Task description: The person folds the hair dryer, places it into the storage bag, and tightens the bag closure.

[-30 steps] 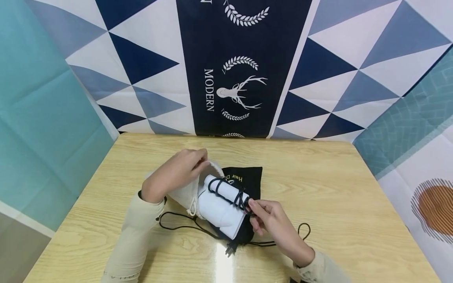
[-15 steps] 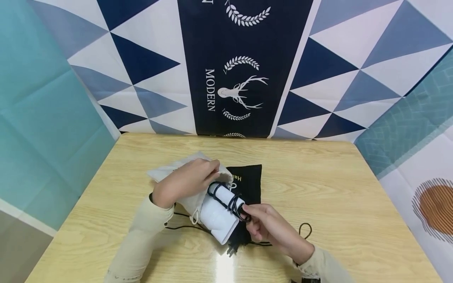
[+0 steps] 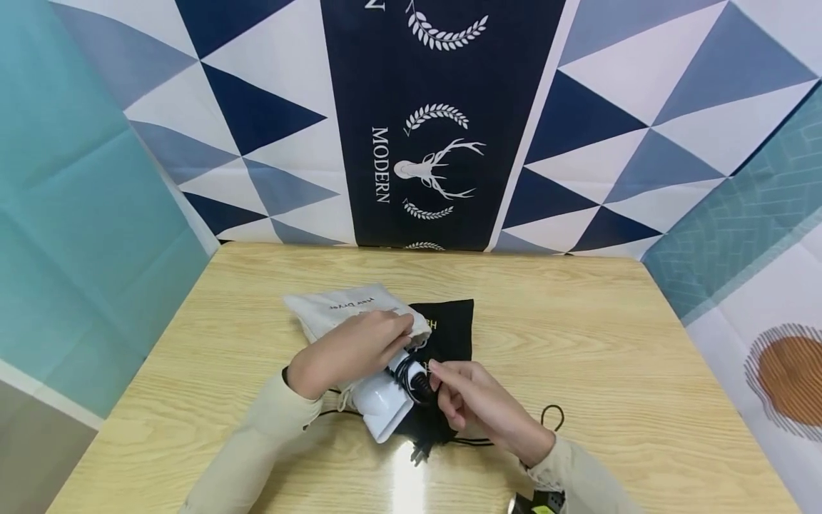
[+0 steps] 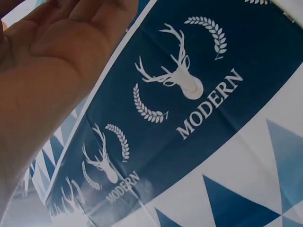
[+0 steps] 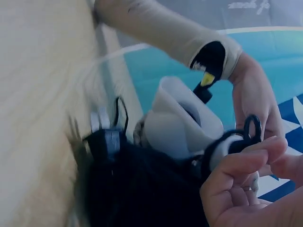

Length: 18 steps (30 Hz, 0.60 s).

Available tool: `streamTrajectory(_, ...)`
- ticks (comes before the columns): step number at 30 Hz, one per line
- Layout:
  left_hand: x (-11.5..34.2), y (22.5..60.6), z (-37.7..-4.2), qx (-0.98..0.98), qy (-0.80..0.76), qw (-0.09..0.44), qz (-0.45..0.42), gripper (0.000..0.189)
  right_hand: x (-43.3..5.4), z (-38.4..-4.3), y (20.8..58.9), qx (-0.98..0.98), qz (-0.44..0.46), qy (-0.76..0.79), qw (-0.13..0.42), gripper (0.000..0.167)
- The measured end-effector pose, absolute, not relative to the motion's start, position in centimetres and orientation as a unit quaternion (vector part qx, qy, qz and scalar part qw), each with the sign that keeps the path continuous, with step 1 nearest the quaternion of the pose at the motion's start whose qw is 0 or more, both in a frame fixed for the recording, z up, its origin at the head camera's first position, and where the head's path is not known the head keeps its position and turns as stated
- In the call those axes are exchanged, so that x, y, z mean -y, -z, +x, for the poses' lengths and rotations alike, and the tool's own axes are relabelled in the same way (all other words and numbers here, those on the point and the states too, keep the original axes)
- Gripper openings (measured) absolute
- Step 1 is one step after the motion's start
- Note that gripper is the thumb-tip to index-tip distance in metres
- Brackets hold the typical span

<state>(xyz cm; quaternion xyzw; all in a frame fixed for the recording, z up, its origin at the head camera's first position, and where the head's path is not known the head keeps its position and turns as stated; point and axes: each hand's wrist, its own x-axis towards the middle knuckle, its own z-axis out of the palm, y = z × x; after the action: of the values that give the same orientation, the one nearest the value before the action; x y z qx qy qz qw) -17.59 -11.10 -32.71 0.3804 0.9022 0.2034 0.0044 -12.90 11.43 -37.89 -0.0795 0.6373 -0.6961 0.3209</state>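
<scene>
A white hair dryer [image 3: 377,401] lies partly inside a pale drawstring bag [image 3: 337,303] printed "Hair Dryer". Its nozzle and handle end stick out of the bag's mouth, and a black cord [image 3: 407,373] is wound around the handle. My left hand [image 3: 358,346] grips the rim of the pale bag over the dryer; what its fingertips do is hidden in the left wrist view. With curled thumb and fingers, my right hand [image 3: 481,400] pinches the dryer's handle end by the cord. The right wrist view shows the open nozzle [image 5: 165,125] beside that hand [image 5: 241,189].
Under the dryer lies a black drawstring bag [image 3: 457,314] with yellow lettering, its black strings trailing across the wooden table [image 3: 565,328]. A black plug [image 3: 420,452] with prongs rests at its near end. Patterned cloth [image 3: 417,143] stands behind the table.
My left hand has pulled the pale bag right and toward me over the dryer, so less of the dryer shows. My right hand has shifted slightly left with the handle end.
</scene>
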Motion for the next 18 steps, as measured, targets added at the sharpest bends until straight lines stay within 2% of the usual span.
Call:
streamTrajectory(4, 11.3, 33.1, -17.3, -0.900, -0.206, 0.019, 0.384, 0.014, -10.3, -13.1, 37.8, -0.729, -0.108, 0.623, 0.263, 0.046)
streamTrajectory(8, 11.4, 33.3, -17.2, -0.898, -0.203, 0.029, 0.390, 0.013, -9.3, -12.4, 37.7, -0.850, -0.177, 0.464, 0.175, 0.050)
streamTrajectory(11, 11.4, 33.4, -17.1, -0.897, -0.206, 0.035, 0.389, 0.012, -8.7, -11.0, 37.9, -0.895, -0.229, 0.360, 0.130, 0.051)
streamTrajectory(15, 11.7, 33.3, -17.0, -0.898, -0.209, 0.037, 0.385, 0.013, -8.1, -9.8, 38.4, -0.903, -0.256, 0.325, 0.115, 0.054)
streamTrajectory(18, 12.1, 33.2, -16.9, -0.898, -0.213, 0.033, 0.384, 0.015, -8.0, -9.7, 38.9, -0.877, -0.242, 0.384, 0.160, 0.051)
